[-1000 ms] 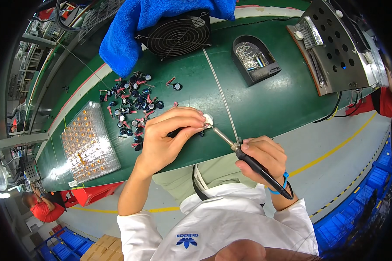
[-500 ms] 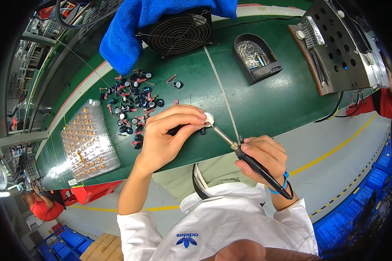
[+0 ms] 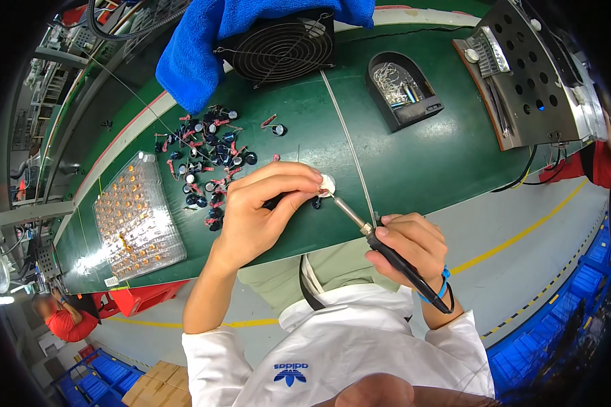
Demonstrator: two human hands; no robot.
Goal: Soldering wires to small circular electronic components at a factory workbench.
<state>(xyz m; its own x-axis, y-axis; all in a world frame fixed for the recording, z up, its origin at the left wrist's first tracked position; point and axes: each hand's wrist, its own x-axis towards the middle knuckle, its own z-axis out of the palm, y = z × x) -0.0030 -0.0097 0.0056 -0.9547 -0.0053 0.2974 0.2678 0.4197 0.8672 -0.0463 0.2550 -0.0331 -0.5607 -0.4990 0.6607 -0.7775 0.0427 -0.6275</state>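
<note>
My left hand [image 3: 268, 207] is closed in a pinch at a small round part with a white face [image 3: 328, 184]. A bit of red shows at its fingertips; the rest of the part is hidden by the fingers. My right hand [image 3: 411, 247] grips the black handle of a soldering iron [image 3: 394, 258]. The iron's metal tip points up and left and meets the edge of the white part, or comes very close to it. Left of my left hand lies a loose heap of small dark round components [image 3: 214, 152] with red-wrapped leads. One similar component [image 3: 278, 129] lies apart from them.
A clear plastic tray [image 3: 139, 217] with rows of orange-brown pieces sits at the left. Behind are a black fan [image 3: 282, 51] and a blue towel [image 3: 190, 68]. A black bin [image 3: 404, 91] holds wire scraps; a perforated metal stand [image 3: 523, 81] is at the right.
Both hands hold nearly the same places. The iron's tip has shifted very slightly at the white part.
</note>
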